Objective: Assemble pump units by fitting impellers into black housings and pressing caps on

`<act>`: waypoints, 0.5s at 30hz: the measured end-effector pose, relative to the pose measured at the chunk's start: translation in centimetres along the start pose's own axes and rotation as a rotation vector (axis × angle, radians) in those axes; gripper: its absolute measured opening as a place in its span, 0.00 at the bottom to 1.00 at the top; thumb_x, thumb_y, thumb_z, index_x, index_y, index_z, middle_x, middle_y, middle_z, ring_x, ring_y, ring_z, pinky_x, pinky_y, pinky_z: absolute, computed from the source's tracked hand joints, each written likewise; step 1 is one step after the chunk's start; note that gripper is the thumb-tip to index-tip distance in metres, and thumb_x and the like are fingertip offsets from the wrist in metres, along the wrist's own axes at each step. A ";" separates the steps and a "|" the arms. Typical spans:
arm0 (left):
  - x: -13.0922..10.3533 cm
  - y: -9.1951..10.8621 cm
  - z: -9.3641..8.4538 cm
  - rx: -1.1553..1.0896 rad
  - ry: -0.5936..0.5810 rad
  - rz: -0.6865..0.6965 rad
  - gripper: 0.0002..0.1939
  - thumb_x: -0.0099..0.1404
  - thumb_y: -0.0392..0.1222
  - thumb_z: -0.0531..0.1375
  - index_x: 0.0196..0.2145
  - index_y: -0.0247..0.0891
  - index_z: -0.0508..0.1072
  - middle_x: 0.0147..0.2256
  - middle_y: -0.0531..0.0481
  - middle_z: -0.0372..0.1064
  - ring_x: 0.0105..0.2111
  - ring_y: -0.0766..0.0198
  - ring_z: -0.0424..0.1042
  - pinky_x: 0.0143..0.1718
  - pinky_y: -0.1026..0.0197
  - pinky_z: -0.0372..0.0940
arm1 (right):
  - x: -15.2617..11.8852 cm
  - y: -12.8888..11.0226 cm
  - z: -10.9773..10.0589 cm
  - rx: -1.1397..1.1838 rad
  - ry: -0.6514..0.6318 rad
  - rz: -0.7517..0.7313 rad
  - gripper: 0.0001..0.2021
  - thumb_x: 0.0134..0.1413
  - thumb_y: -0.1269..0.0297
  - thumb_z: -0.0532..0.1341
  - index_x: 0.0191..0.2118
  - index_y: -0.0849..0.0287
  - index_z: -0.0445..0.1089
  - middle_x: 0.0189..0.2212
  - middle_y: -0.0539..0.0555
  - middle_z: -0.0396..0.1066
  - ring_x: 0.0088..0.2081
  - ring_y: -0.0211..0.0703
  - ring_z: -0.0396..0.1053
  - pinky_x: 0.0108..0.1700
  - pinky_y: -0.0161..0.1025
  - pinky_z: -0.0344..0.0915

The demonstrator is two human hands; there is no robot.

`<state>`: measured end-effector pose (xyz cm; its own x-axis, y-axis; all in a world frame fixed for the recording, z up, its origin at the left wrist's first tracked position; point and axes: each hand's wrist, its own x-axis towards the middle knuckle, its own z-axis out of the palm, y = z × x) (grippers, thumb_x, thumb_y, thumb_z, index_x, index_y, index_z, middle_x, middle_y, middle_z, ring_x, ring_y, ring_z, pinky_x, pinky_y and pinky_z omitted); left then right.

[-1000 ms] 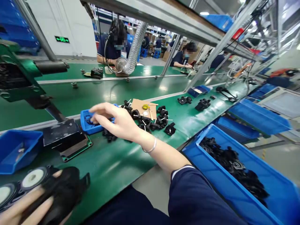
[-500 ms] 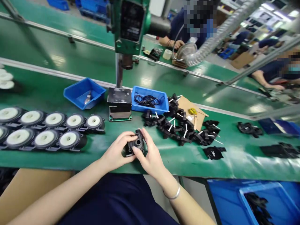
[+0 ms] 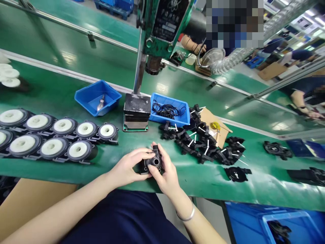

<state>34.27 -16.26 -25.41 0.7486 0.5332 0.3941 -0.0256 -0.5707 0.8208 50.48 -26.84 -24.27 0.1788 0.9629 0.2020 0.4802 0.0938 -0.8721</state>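
At green bench [image 3: 203, 184], black housing [image 3: 155, 161] at three o'clock of left hand [image 3: 130, 167], ten o'clock of right hand [image 3: 166, 173]; both pinching it.

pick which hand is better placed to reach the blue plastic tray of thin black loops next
Probably the right hand: nearer the tray than the left hand, though both hold the round black plastic housing.

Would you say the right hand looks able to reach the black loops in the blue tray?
Probably yes, once the right hand frees itself from the black part: the black loops lie uncovered in the blue tray just ahead.
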 end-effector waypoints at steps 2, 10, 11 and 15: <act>0.0 0.0 -0.1 0.002 -0.002 0.003 0.27 0.61 0.38 0.68 0.57 0.43 0.68 0.55 0.42 0.70 0.56 0.56 0.71 0.59 0.55 0.68 | 0.0 0.1 0.1 0.005 0.001 0.001 0.35 0.64 0.62 0.61 0.71 0.48 0.46 0.68 0.57 0.57 0.67 0.47 0.60 0.68 0.50 0.61; -0.6 -0.1 0.3 0.096 0.016 0.013 0.26 0.62 0.38 0.67 0.56 0.45 0.67 0.55 0.43 0.69 0.56 0.54 0.71 0.57 0.53 0.69 | 0.2 -0.6 -0.1 -0.070 -0.008 0.001 0.34 0.64 0.56 0.60 0.70 0.54 0.47 0.67 0.60 0.57 0.67 0.48 0.59 0.68 0.49 0.60; -0.7 -0.1 0.7 0.134 0.042 0.018 0.26 0.63 0.38 0.66 0.57 0.45 0.65 0.54 0.42 0.68 0.55 0.54 0.71 0.56 0.52 0.70 | 0.2 -1.0 0.0 -0.122 0.007 0.003 0.35 0.63 0.56 0.60 0.70 0.57 0.48 0.67 0.62 0.58 0.66 0.49 0.59 0.68 0.49 0.60; -1.1 0.0 3.3 0.281 0.152 0.044 0.28 0.66 0.40 0.62 0.61 0.46 0.60 0.53 0.39 0.66 0.54 0.48 0.70 0.53 0.45 0.71 | -0.5 -2.8 0.7 -0.413 0.166 0.065 0.40 0.52 0.56 0.65 0.67 0.69 0.53 0.53 0.67 0.66 0.57 0.56 0.65 0.60 0.51 0.67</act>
<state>35.57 -18.92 -27.19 0.6430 0.5790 0.5013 0.1442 -0.7344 0.6632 48.47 -27.43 -22.22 0.3387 0.9068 0.2511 0.7601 -0.1064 -0.6410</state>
